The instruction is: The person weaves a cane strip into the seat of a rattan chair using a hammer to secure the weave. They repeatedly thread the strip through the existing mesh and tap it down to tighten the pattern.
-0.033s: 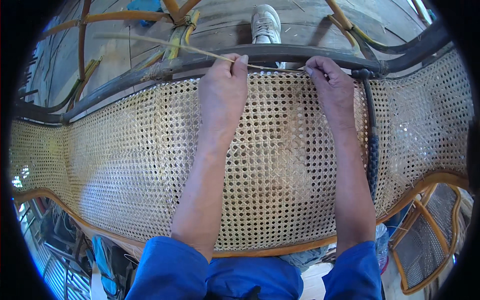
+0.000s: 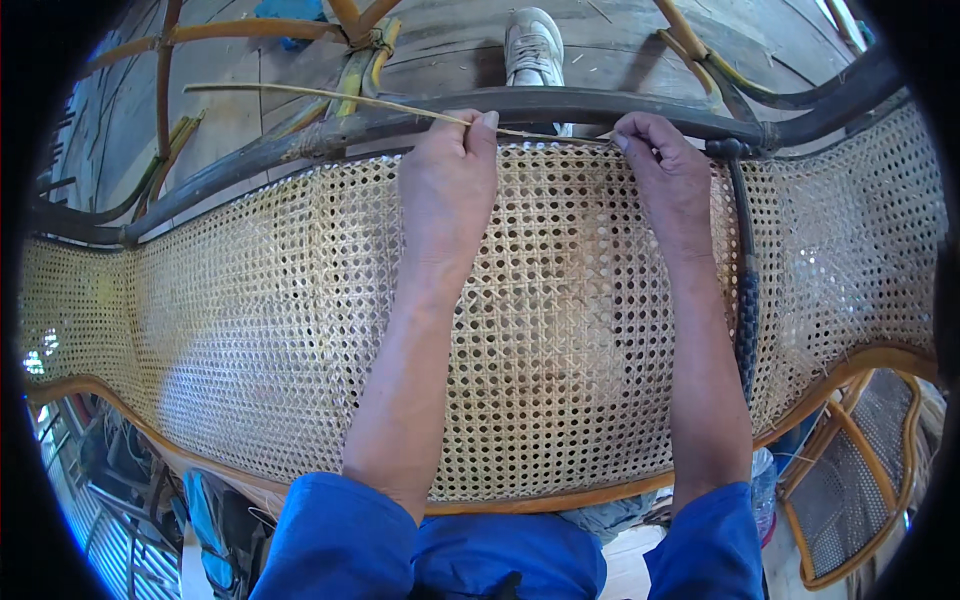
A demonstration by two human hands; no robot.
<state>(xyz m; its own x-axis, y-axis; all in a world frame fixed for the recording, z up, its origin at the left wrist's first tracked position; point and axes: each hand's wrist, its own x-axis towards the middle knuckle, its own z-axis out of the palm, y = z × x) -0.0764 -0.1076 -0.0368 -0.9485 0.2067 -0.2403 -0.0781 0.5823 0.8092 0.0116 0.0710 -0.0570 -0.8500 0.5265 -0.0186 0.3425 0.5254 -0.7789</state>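
Across the far edge of a woven cane panel runs a thin, pale cane strip. My left hand pinches the strip between thumb and forefinger, and its loose end sticks out to the left past the dark frame rail. My right hand is closed at the panel's far edge, thumb and forefinger together on the strip's right part. Both forearms lie over the cane mesh. A hammer with a dark, ridged grip rests on the panel just right of my right forearm.
Beyond the rail, rattan poles stand over a plank floor, where a pale shoe shows. An orange-brown rim borders the panel's near side. Another framed mesh piece leans at the lower right.
The strip's free left end has stopped blurring and sits slightly lower. Both hands have shifted very slightly; their pinches stay closed.
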